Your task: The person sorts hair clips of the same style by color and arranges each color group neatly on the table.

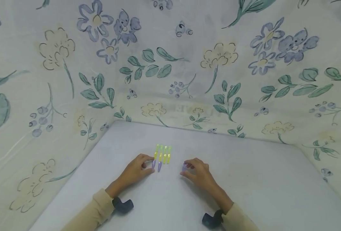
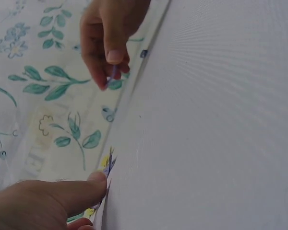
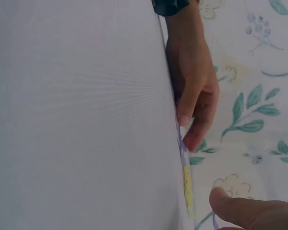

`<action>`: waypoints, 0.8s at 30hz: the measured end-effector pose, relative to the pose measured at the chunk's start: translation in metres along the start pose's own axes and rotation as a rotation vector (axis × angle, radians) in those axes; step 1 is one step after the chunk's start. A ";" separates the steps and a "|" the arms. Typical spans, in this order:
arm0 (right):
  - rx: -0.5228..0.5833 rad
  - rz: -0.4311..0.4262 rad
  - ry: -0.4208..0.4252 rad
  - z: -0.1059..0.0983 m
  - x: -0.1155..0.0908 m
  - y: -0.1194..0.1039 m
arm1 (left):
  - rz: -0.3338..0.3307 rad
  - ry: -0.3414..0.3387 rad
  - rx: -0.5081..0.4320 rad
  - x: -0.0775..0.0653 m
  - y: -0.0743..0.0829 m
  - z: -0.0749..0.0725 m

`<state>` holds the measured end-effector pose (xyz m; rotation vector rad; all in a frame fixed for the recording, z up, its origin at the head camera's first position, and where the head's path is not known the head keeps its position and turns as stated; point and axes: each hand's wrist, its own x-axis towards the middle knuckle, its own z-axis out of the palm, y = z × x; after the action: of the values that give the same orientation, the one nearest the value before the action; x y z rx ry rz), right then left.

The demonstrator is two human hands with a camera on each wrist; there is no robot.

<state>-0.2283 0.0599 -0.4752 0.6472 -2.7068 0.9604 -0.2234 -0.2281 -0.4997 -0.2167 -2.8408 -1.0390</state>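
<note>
In the head view, small narrow clips, apparently snap hair clips, lie in rows on the white table: several green hair clips (image 1: pixel 161 148) at the back, several yellow hair clips (image 1: pixel 160 157) before them, and purple ones in front at the left. My left hand (image 1: pixel 135 169) has thumb and forefinger at the two ends of the leftmost purple hair clip (image 1: pixel 153 164). Right beside it lies a second purple hair clip (image 1: pixel 159 166). Right of the rows, my right hand (image 1: pixel 200 173) pinches another purple hair clip (image 1: pixel 184 167), seen as a thin curved strip in the left wrist view.
The white table (image 1: pixel 262 179) is walled at the back and sides by a flower-printed sheet (image 1: pixel 170 73). Dark bands with a protruding block (image 1: pixel 122 206) sit at both wrists, below beige sleeves (image 1: pixel 92 211).
</note>
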 end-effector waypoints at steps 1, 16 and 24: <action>0.011 -0.005 -0.004 0.000 0.001 -0.002 | -0.001 0.000 0.002 0.000 -0.001 0.000; 0.048 -0.034 -0.150 0.016 0.023 -0.028 | -0.008 0.002 -0.009 -0.002 0.003 -0.001; 0.078 0.006 -0.202 0.032 0.035 -0.037 | 0.024 0.006 -0.007 -0.001 -0.001 0.000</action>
<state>-0.2431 0.0021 -0.4677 0.7915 -2.8577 1.0597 -0.2225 -0.2284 -0.5004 -0.2466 -2.8220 -1.0439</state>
